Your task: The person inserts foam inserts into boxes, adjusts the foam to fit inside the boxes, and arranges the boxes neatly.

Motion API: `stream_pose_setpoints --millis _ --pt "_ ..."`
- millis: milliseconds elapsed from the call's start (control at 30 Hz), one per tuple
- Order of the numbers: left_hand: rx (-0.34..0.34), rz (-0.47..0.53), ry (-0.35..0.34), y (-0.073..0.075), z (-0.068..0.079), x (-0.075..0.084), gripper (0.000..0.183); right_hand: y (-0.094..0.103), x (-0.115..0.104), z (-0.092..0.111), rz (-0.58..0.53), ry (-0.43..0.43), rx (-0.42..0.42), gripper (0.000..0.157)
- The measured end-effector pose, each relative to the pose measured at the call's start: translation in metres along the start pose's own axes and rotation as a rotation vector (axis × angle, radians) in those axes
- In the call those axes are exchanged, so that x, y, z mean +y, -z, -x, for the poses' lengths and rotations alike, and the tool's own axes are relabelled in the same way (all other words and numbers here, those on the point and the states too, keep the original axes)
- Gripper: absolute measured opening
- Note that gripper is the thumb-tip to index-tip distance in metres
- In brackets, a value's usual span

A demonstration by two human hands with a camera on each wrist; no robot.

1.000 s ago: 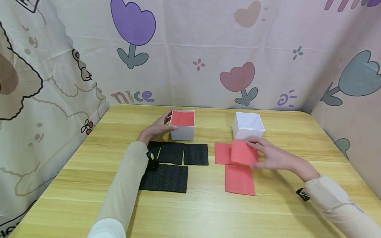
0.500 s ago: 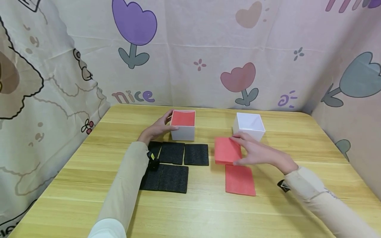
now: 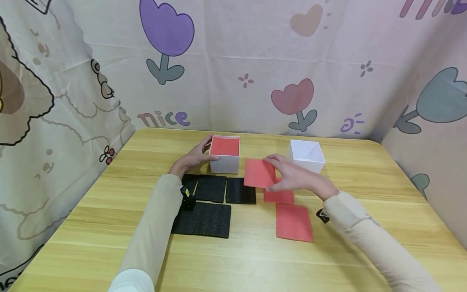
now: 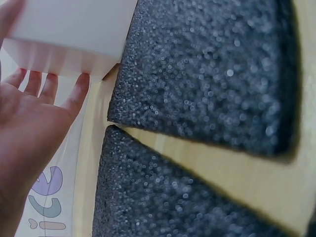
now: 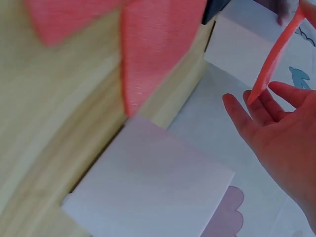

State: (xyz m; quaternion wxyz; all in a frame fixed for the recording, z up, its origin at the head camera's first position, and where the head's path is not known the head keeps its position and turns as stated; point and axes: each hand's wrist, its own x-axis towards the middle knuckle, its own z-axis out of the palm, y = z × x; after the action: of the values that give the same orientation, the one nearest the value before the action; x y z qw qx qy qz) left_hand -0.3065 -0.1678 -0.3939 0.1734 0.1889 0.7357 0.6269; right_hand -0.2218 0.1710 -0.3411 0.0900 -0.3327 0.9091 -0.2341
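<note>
A white box point(image 3: 225, 164) with a red foam square point(image 3: 225, 146) in its top stands at the back. My left hand point(image 3: 195, 159) holds it from the left side, thumb on the front and fingers along the side; in the left wrist view several fingertips touch the box point(image 4: 69, 54). My right hand point(image 3: 297, 175) pinches another red foam square point(image 3: 259, 173) by its right edge, above the table and beside that box; in the right wrist view this square point(image 5: 276, 59) shows edge-on. Two more red squares lie flat, one point(image 3: 279, 197) partly covered and one point(image 3: 294, 222) nearer.
Several black foam squares point(image 3: 211, 219) lie in two rows at the left of the wooden table point(image 3: 240, 259). A second white box point(image 3: 307, 156) stands open-topped behind my right hand. A patterned cloth point(image 3: 226, 101) hangs behind the table.
My right hand has carried the red foam square leftward and back, from over the other red squares to beside the filled box. My left hand has stayed on that box.
</note>
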Motion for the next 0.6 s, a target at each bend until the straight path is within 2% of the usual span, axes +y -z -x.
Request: stream_pose_setpoints --millis 267,600 --pt "-0.011 -0.015 -0.023 0.001 -0.001 -0.002 0.089 0.015 -0.005 -0.024 -0.01 -0.017 -0.011 0.087" --pt "-0.016 -0.005 -0.033 0.0 -0.001 -0.002 0.089 0.024 -0.011 -0.064 0.056 -0.044 -0.008 0.085"
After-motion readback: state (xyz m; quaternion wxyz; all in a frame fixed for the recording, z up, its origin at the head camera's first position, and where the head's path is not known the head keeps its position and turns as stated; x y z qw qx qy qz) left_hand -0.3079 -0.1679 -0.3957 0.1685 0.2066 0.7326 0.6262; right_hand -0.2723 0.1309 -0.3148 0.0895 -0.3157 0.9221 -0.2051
